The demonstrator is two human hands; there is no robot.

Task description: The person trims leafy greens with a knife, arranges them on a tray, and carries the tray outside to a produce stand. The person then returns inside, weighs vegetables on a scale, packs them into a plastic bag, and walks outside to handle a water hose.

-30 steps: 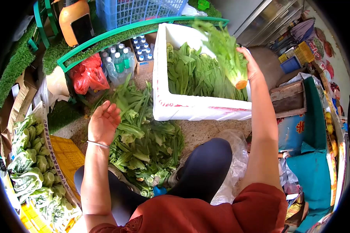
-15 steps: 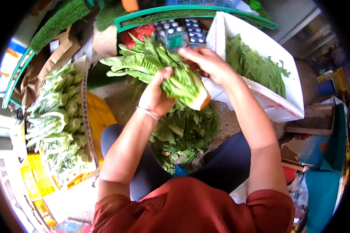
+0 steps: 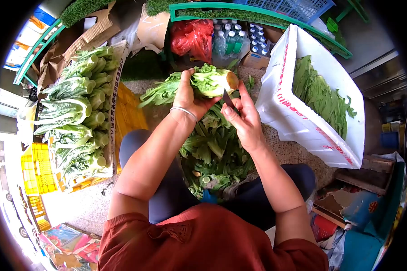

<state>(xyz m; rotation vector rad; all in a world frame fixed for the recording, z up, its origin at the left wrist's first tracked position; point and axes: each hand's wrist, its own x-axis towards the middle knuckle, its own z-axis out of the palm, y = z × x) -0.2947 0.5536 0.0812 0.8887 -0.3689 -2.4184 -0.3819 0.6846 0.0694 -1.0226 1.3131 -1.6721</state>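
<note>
My left hand is closed round a head of leafy green lettuce, its leaves pointing left and its brownish cut stem end to the right. In my right hand is a small knife with a dark blade, its tip up against the underside of the stem end. The knife's handle is mostly hidden by my fingers. Below both hands, a heap of loose green leaves lies on the floor between my legs.
To the left, a cardboard box of lettuce heads rests on a yellow crate. A white foam box with long green leaves stands at the right. Beyond are a red plastic bag, bottles and a green rail.
The lettuce has turned so its stem end points right rather than down-right. My right hand has come below the stem end, and the knife now shows. The whole view has shifted.
</note>
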